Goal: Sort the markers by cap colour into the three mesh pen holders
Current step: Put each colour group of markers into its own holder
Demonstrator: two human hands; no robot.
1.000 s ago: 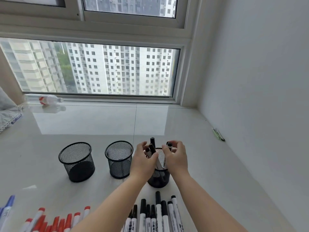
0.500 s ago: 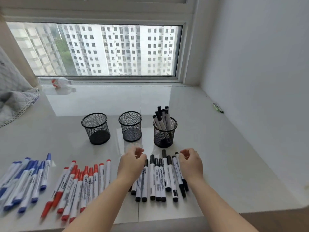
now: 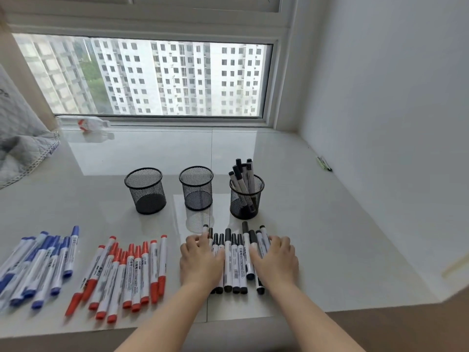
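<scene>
Three black mesh holders stand in a row on the white sill. The left holder point(image 3: 146, 191) and middle holder point(image 3: 196, 189) hold nothing; the right holder point(image 3: 247, 199) has several black-capped markers upright in it. In front of them lie groups of markers: blue-capped point(image 3: 40, 265) at far left, red-capped point(image 3: 127, 273) beside them, black-capped point(image 3: 234, 257) in a row on the right. My left hand point(image 3: 200, 260) rests on the left end of the black row, and my right hand point(image 3: 275, 260) on its right end, fingers laid over the markers.
A plastic bottle point(image 3: 83, 123) lies by the window at the back left. A quilted grey cloth point(image 3: 20, 148) covers the left edge. A green pen point(image 3: 324, 163) lies against the right wall. The sill's front edge runs just below the markers.
Both hands left the right holder, where they had put black markers, came back toward me and now lie on the row of black markers. The view has tilted down.
</scene>
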